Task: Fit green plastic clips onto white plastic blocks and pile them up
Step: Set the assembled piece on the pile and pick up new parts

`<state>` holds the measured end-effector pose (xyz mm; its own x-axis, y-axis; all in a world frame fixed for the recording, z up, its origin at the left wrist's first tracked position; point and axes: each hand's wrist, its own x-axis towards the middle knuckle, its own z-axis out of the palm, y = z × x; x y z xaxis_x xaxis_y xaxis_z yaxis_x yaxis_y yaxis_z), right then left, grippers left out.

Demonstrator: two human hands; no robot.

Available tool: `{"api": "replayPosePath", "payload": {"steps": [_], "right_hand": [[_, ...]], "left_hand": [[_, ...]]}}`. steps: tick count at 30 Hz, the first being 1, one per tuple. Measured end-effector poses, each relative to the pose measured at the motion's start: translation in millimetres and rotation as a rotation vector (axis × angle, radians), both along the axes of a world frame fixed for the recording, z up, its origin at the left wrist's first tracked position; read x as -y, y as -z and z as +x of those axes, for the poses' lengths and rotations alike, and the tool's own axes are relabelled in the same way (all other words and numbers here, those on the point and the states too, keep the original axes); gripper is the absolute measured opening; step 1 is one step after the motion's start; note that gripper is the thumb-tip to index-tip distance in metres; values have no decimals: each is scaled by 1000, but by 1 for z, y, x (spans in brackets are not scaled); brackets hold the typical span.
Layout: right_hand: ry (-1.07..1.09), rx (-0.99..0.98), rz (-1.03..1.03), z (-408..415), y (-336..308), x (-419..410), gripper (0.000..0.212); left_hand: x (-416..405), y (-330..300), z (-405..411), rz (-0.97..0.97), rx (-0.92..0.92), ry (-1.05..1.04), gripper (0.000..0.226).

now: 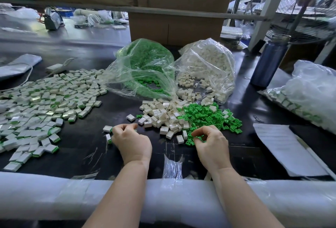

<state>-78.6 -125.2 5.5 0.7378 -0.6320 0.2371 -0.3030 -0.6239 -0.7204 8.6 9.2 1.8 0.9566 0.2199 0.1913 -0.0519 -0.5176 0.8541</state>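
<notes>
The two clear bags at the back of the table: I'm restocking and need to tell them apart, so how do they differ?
The left bag holds green clips; the right bag holds white blocks. The left bag's mouth gapes wide toward the person, with few clips spilling; the right bag's opening lies lower, with blocks tumbling out onto the table. Both are clear, crumpled plastic, lying side by side with their mouths toward the loose piles.

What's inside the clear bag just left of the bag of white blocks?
The clear bag holds green clips, heaped at the back and spilling toward its open mouth. Crinkled plastic glare hides the bottom, so anything under the heap can't be seen.
</notes>
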Motion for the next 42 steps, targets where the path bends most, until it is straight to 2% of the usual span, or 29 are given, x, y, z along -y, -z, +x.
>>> {"api": "replayPosePath", "payload": {"steps": [3,5,11,14,17,21,26,28,32,38,40,42], "right_hand": [[1,-38,-29,0,1,0,27],[0,-75,-59,1,2,0,27],[14,-199,-164,4,2,-3,20],[18,-251,-214,5,4,-4,12],[31,-267,-257,6,5,-6,10],[15,-260,-313,4,6,-5,13],[-9,-214,-343,4,7,-4,12],[-38,-110,-319,4,7,-4,12],[-110,150,-123,2,5,-4,7],[-149,243,253,2,0,-4,23],[-172,275,392,2,-3,-5,18],[-199,276,434,1,-5,-5,12]], "left_hand": [[-1,-3,-2,34,63,-4,44],[0,-4,-4,77,126,48,37],[8,2,-11,260,271,454,12],[11,5,-13,405,288,565,21],[14,9,-13,591,203,653,36],[16,10,-13,659,185,704,37],[13,8,-14,595,178,705,29],[13,7,-15,565,191,727,25],[12,2,-17,360,201,784,11],[9,0,-17,44,103,758,14],[9,-1,-16,-9,105,758,14],[9,-1,-16,-46,99,775,19]]}}
